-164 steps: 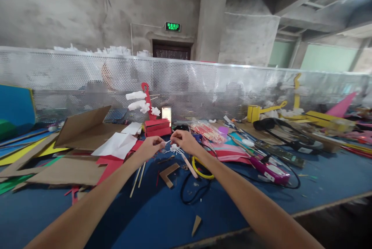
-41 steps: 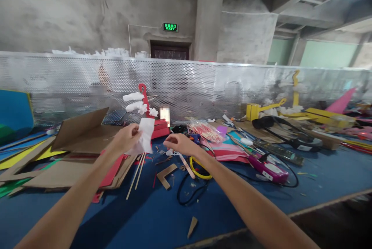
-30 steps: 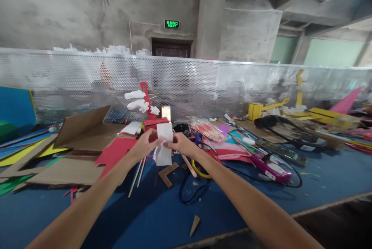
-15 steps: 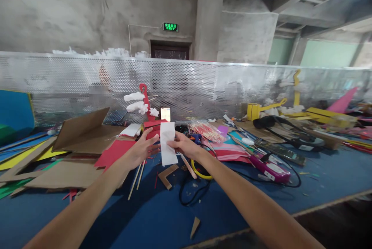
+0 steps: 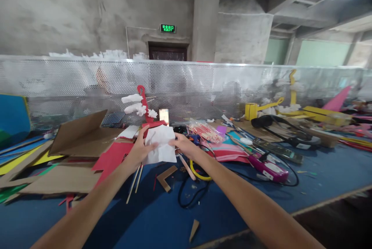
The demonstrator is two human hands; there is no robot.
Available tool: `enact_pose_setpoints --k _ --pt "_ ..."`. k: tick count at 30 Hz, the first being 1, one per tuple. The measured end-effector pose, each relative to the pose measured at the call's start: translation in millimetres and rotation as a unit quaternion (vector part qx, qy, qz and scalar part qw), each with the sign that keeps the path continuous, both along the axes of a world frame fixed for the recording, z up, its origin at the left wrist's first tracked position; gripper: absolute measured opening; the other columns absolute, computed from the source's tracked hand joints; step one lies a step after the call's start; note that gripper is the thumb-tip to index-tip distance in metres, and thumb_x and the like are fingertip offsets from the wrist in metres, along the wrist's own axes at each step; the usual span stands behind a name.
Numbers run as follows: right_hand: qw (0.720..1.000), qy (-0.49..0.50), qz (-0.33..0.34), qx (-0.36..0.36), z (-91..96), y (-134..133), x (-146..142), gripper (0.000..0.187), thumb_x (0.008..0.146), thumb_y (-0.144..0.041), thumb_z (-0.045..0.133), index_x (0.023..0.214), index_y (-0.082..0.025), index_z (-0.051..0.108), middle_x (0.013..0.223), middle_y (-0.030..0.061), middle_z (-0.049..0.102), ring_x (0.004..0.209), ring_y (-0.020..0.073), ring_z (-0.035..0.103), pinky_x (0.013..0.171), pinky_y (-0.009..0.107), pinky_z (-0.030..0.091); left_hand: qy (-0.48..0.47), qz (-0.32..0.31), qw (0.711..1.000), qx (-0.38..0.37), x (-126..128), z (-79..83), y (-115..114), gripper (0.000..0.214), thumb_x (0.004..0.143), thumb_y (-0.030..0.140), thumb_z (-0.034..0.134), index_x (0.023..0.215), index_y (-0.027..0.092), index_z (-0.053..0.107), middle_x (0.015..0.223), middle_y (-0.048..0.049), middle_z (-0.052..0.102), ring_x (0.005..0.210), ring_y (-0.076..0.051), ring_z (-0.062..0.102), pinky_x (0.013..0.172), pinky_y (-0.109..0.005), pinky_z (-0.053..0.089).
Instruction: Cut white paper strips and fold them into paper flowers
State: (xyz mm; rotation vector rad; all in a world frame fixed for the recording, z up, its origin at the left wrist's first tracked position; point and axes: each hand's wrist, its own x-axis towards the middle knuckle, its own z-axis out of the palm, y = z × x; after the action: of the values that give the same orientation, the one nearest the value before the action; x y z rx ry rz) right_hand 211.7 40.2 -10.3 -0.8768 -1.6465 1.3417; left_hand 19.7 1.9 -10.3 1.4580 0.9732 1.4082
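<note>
Both my hands hold a white sheet of tissue paper point(image 5: 160, 144) spread out above the blue table point(image 5: 162, 218). My left hand point(image 5: 138, 149) grips its left edge with fingers curled round it. My right hand point(image 5: 183, 145) pinches the right edge. Just behind the sheet stands a red cardboard model point(image 5: 145, 105) with white tissue tufts on it. Thin wooden sticks point(image 5: 134, 177) lie on the table below my left hand.
Brown cardboard sheets point(image 5: 78, 133) and red paper point(image 5: 112, 155) lie to the left. To the right are a bag of sticks point(image 5: 205, 131), a yellow ring point(image 5: 199, 169), a black cable point(image 5: 192, 193), a pink glue gun point(image 5: 264, 165) and yellow cardboard pieces point(image 5: 316, 116). A perforated metal screen point(image 5: 203, 86) backs the table.
My left hand brought the tissue from the left to the middle, my right hand took hold of it, and the folded strip is now opened out wide between both hands.
</note>
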Motion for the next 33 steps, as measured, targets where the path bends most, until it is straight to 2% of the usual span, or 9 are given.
enact_pose_setpoints --k 3,5,10,13,16,20,26,29,33 --pt "1.000 -0.012 -0.021 0.009 -2.1 1 -1 0.033 0.068 -0.019 0.058 0.101 -0.019 0.059 0.075 0.0011 0.061 0.061 0.0147 0.058 0.048 0.022 0.046 0.072 0.007 0.997 0.033 -1 1.0 0 0.067 0.067 0.032 0.073 0.129 0.021 0.050 0.111 -0.0082 0.065 0.086 -0.022 0.065 0.071 -0.029 0.052" --pt "1.000 -0.013 -0.025 0.008 -3.0 2 -1 0.035 0.069 -0.020 0.058 0.104 -0.020 0.058 0.077 0.0012 0.062 0.064 0.0153 0.059 0.049 0.022 0.047 0.102 -0.009 0.994 0.026 0 0.7 -1 0.054 0.068 0.034 0.070 0.119 0.018 0.061 0.104 -0.0071 0.068 0.084 -0.021 0.064 0.069 -0.028 0.051" --pt "0.999 -0.026 -0.036 0.010 -1.2 3 -1 0.036 0.070 -0.020 0.059 0.106 -0.019 0.057 0.078 0.0017 0.062 0.060 0.0131 0.058 0.045 0.019 0.043 0.052 -0.021 0.998 0.008 -1 -3.4 2 0.051 0.067 0.035 0.070 0.114 0.015 0.066 0.084 -0.0065 0.071 0.070 -0.017 0.063 0.061 -0.026 0.047" --pt "0.999 -0.034 -0.042 0.011 -0.5 2 -2 0.032 0.071 -0.020 0.058 0.103 -0.018 0.058 0.070 0.0002 0.059 0.055 0.0118 0.055 0.042 0.018 0.042 0.029 -0.007 0.999 -0.019 -3 -7.4 5 0.036 0.066 0.031 0.068 0.096 0.012 0.073 0.074 -0.0070 0.070 0.061 -0.015 0.060 0.055 -0.024 0.043" --pt "0.999 -0.034 -0.022 0.021 -2.3 2 -2 0.031 0.072 -0.019 0.057 0.103 -0.018 0.060 0.071 0.0005 0.061 0.057 0.0128 0.057 0.043 0.019 0.043 0.046 -0.004 0.998 -0.032 -4 -11.6 9 0.025 0.067 0.028 0.065 0.086 0.013 0.074 0.069 -0.0056 0.069 0.057 -0.014 0.057 0.052 -0.023 0.040" --pt "0.998 -0.051 0.005 0.048 -5.8 1 -4 0.031 0.073 -0.016 0.058 0.103 -0.017 0.061 0.077 0.0024 0.065 0.061 0.0141 0.060 0.045 0.020 0.046 0.100 -0.013 0.995 0.007 -5 -13.8 12 0.027 0.068 0.031 0.066 0.088 0.014 0.072 0.077 -0.0055 0.071 0.066 -0.017 0.061 0.059 -0.025 0.043" --pt "0.995 -0.060 0.032 0.076 -6.5 1 -6 0.026 0.076 -0.018 0.061 0.101 -0.013 0.062 0.078 0.0042 0.066 0.061 0.0136 0.060 0.047 0.021 0.049 0.202 0.018 0.975 0.088 -7 -7.3 8 0.036 0.065 0.036 0.071 0.096 0.016 0.070 0.088 -0.0051 0.071 0.080 -0.022 0.063 0.069 -0.030 0.047" --pt "0.995 -0.056 0.023 0.081 -5.0 0 -5 0.026 0.077 -0.020 0.061 0.102 -0.013 0.063 0.076 0.0039 0.066 0.059 0.0127 0.059 0.048 0.021 0.049 0.179 -0.010 0.980 0.088 -7 -4.0 5 0.035 0.068 0.035 0.070 0.097 0.017 0.070 0.096 -0.0065 0.071 0.086 -0.023 0.063 0.074 -0.031 0.048" --pt "0.996 -0.044 0.007 0.074 -3.6 0 -5 0.027 0.078 -0.022 0.061 0.103 -0.013 0.063 0.074 0.0040 0.065 0.056 0.0118 0.057 0.046 0.020 0.047 0.116 -0.058 0.990 0.051 -7 -4.2 4 0.035 0.074 0.035 0.066 0.103 0.017 0.069 0.103 -0.0078 0.070 0.088 -0.022 0.063 0.075 -0.031 0.048"
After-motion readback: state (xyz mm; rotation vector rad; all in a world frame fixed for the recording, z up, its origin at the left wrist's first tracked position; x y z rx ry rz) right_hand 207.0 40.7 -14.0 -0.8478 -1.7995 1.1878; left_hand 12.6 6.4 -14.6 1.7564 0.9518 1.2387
